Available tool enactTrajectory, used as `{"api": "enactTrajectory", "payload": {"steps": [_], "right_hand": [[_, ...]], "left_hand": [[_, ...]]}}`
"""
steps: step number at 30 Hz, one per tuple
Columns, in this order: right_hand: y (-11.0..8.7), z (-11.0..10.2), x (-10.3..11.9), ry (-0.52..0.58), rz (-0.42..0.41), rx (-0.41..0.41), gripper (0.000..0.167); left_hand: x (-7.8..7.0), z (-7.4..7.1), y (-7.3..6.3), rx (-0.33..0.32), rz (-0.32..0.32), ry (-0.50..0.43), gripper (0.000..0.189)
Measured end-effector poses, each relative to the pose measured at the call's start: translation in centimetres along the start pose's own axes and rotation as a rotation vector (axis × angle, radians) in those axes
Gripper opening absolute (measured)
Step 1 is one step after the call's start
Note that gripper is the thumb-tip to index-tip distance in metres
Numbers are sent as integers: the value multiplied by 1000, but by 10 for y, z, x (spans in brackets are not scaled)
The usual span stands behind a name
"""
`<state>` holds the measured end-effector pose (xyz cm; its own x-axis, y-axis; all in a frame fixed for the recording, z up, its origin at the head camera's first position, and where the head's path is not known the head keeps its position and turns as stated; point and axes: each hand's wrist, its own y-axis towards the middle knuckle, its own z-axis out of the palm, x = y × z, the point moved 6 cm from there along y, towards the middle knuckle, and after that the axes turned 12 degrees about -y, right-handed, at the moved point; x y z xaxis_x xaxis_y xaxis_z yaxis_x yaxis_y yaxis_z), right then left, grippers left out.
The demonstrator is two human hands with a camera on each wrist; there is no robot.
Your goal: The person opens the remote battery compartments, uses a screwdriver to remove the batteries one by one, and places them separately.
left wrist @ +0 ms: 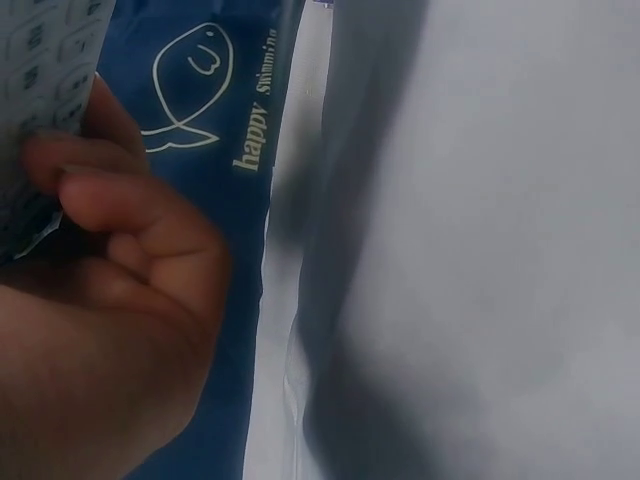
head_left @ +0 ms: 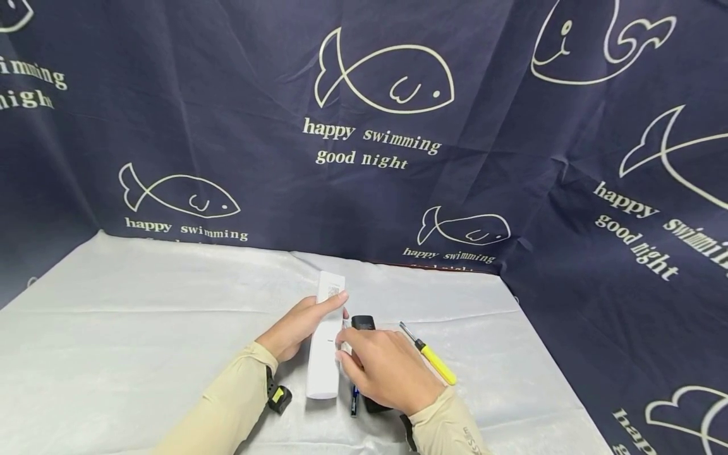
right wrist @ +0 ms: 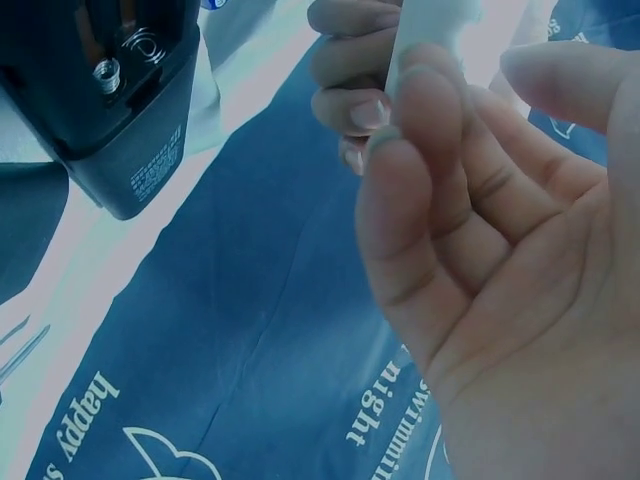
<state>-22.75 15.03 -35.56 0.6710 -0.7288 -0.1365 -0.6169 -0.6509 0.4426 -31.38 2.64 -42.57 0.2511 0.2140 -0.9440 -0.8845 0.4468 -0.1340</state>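
Observation:
A white remote control [head_left: 325, 373] is held lengthwise over the table, its plain back with a printed code facing up in the head view. My left hand [head_left: 298, 325] grips it from the left, thumb across the back. Rubber buttons [left wrist: 45, 60] show on its other face in the left wrist view. At its right edge my right hand [head_left: 392, 366] pinches with curled thumb and forefinger. Under and beside this hand lies a black remote control [head_left: 363, 323], its battery bay with springs [right wrist: 108, 75] uncovered in the right wrist view. A slim blue stick-like thing [head_left: 354, 401] lies between the remotes.
To the right lies a tool with a yellow handle [head_left: 438, 364] and a metal shaft. Two thin metal prongs [right wrist: 22, 350] show at the right wrist view's left edge. White cloth [head_left: 142, 303] covers the table, with dark blue fish-print curtains [head_left: 273, 82] behind and at the sides.

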Motion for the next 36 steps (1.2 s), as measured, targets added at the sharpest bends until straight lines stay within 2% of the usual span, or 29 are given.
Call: {"api": "enactTrajectory", "payload": {"steps": [9,16,20,28,31,36], "right_hand": [[-1,3,5,-7,-15,-37,21],[-2,7,7,31,3,-22,24],[-2,8,7,86,21,-5,25],[-1,14,6,295,64,32,27],[1,13,6,352,77,13,24],[4,9,7,384,66,-71,19]], "left_hand": [[-2,-2,3,11,17,7,60],[2,0,1,6,-4,-39,60],[1,3,0,6,2,-64,59],[-5,6,0,0,41,-114,54],[-8,9,-1,14,62,-129,55],[-13,14,-3,28,88,-147,56]]}}
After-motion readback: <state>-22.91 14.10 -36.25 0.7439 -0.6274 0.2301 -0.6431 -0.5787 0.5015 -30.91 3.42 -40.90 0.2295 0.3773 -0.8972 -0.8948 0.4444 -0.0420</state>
